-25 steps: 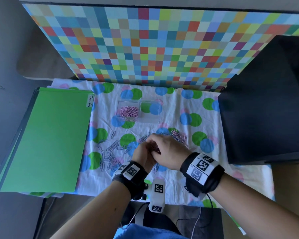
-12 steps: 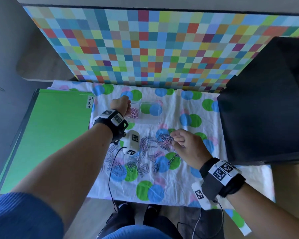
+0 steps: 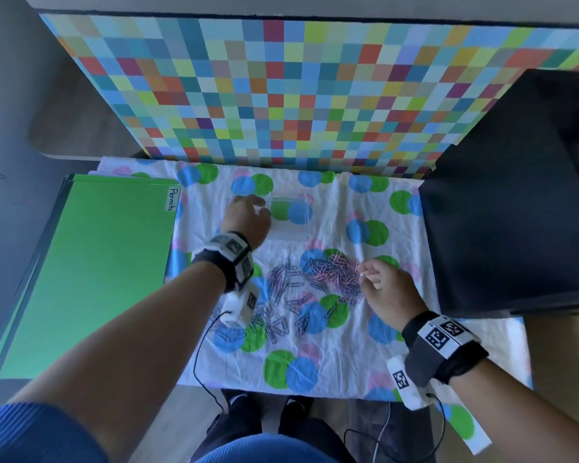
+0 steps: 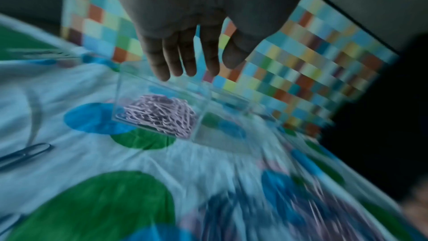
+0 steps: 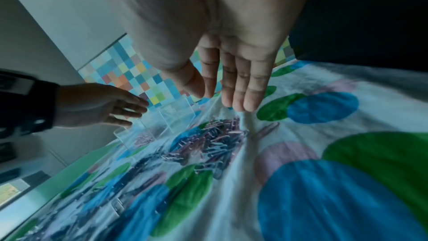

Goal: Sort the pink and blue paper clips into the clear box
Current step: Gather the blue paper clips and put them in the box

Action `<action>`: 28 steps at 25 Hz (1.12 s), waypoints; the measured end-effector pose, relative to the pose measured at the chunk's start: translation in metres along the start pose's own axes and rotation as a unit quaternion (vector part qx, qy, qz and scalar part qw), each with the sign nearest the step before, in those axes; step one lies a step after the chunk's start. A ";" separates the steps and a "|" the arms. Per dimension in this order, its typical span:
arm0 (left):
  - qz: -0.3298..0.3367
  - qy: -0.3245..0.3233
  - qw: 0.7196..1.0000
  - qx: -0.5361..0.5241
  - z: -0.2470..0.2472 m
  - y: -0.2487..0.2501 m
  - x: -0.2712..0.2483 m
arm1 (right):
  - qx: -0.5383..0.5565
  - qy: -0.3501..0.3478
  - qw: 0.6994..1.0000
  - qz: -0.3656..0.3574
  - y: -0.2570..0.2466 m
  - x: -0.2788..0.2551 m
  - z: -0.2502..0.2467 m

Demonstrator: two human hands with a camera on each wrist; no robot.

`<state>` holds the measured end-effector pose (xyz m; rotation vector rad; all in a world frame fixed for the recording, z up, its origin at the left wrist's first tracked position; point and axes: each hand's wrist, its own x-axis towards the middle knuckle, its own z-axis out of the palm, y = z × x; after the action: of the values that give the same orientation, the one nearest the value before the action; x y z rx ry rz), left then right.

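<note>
1. Where the white cloth with blue, green and pink dots covers the table, a checkered multicolour panel stands behind
2. Green folder lies left, black box right
3. Clear box holds pink paper clips in its left compartment
4. Left hand hovers above it, grip slack, holding nothing
5. Right hand, fingers straight, rests beside the mixed clip pile

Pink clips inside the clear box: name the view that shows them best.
Left wrist: the pink clips fill one compartment of the clear box, close and unblocked. In the head view the left hand covers them. The right wrist view shows them small and blurred.
</note>
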<state>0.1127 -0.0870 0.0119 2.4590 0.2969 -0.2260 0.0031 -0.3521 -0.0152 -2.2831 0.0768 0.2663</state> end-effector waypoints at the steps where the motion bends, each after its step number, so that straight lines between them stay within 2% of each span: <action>1: 0.060 0.018 0.998 -0.012 0.006 0.000 -0.014 | -0.019 0.005 1.000 0.006 0.005 0.001 0.000; 2: 0.125 0.001 0.992 0.011 0.015 0.003 -0.029 | -0.041 0.008 0.999 0.005 0.009 0.002 0.002; 4: 0.240 -0.083 0.963 0.086 0.036 0.012 -0.062 | -0.087 0.005 0.996 -0.008 0.015 0.001 0.007; 6: 0.296 -0.166 0.927 0.163 0.058 0.015 -0.084 | -0.117 0.002 0.993 -0.022 0.019 -0.001 0.012; 9: 0.338 -0.223 0.870 0.280 0.079 0.002 -0.101 | -0.158 -0.005 0.987 -0.025 0.023 -0.001 0.015; 13: 0.345 -0.234 0.851 0.320 0.074 -0.023 -0.107 | -0.198 -0.030 0.979 -0.033 0.024 -0.001 0.014; 16: 0.358 -0.234 0.853 0.298 0.064 -0.043 -0.111 | -0.181 -0.026 0.982 -0.042 0.025 -0.005 0.014; 20: 0.368 -0.222 0.862 0.269 0.053 -0.057 -0.117 | -0.149 -0.017 0.989 -0.004 0.025 -0.002 0.009; 22: 0.331 -0.211 0.888 0.239 0.050 -0.054 -0.117 | -0.152 -0.026 0.988 0.002 0.024 0.002 0.011; 25: 0.268 -0.144 0.937 0.169 0.054 -0.041 -0.107 | -0.153 -0.038 0.987 0.003 0.020 0.006 0.016; 28: 0.203 -0.141 0.955 0.163 0.059 -0.028 -0.092 | -0.130 -0.032 0.991 0.001 0.019 0.008 0.019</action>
<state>0.0120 -0.1162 -0.0291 2.6943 -0.3981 -0.4708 0.0053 -0.3502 -0.0434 -2.5297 0.0111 0.3693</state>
